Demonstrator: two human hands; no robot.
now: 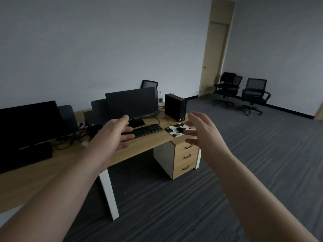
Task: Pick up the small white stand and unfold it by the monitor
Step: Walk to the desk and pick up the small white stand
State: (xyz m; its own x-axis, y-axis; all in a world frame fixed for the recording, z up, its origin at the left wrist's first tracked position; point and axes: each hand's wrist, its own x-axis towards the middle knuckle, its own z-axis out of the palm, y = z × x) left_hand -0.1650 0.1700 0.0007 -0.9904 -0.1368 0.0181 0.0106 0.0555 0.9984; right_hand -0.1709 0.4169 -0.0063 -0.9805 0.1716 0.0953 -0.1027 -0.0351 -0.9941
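Both hands, left [114, 132] and right [201, 130], fingers spread (empty), above wooden desk [143, 148]; grey carpet [262, 163].

A small white object, probably the stand [85, 143], lies low on the wooden desk [148, 145], left of the dark-screened monitor [132, 102] there, too blurred for detail.

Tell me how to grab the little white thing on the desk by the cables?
Pinch the small white stand across its edges from above, probably with the nearer left hand. It lies low on the desk with cables beside it. Its folds are too blurry to see.
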